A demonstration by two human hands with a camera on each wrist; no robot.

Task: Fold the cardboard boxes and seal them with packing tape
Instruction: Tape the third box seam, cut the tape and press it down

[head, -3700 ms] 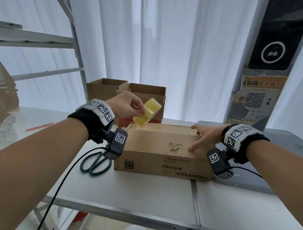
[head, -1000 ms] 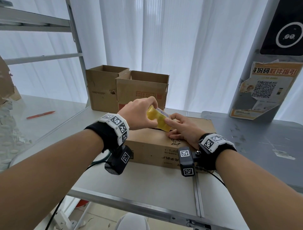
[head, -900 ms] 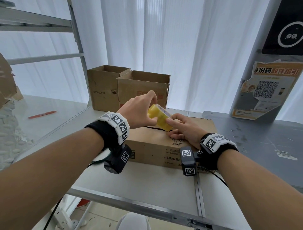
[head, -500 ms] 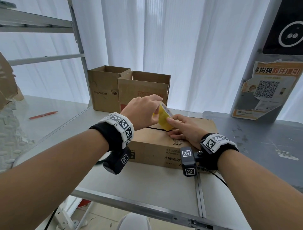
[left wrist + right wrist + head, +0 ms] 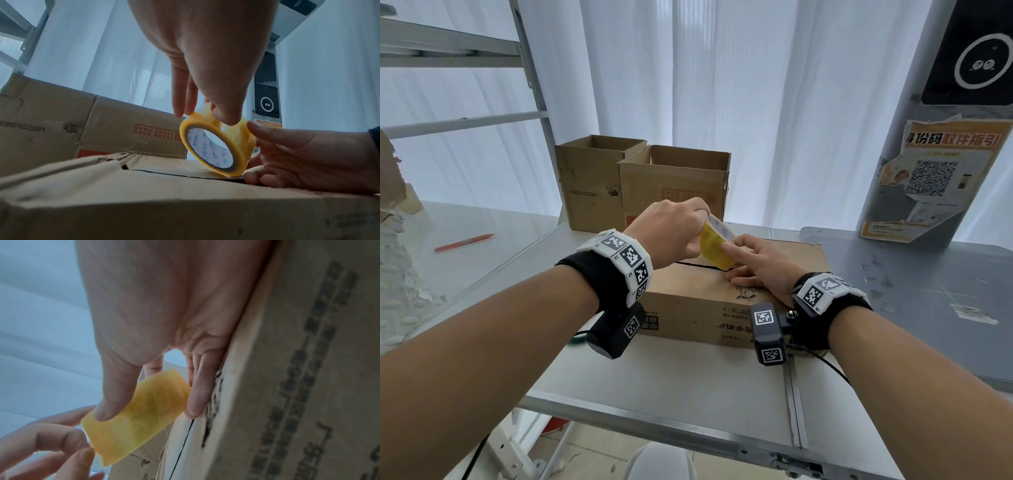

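A closed flat cardboard box (image 5: 698, 308) lies on the white table (image 5: 671, 380), and a dark seam (image 5: 697, 266) runs across its top. My left hand (image 5: 671, 233) grips a yellow tape roll (image 5: 717, 246) from above and holds it on edge just over the seam. In the left wrist view the roll (image 5: 218, 146) almost touches the box top (image 5: 144, 194). My right hand (image 5: 760, 270) rests on the box, its thumb (image 5: 111, 402) pressed against the roll's outer face (image 5: 141, 415) and its other fingers lying along the cardboard (image 5: 308, 369).
Two open cardboard boxes (image 5: 592, 181) (image 5: 674, 185) stand behind the flat one. A red pen (image 5: 464, 241) lies on the left surface. A grey panel with a QR poster (image 5: 935, 185) rises at the right. A metal shelf frame (image 5: 530, 85) stands at the left.
My right hand came from the box's right end to the roll. Over the last second my left hand turned the roll more upright; the right hand stayed put.
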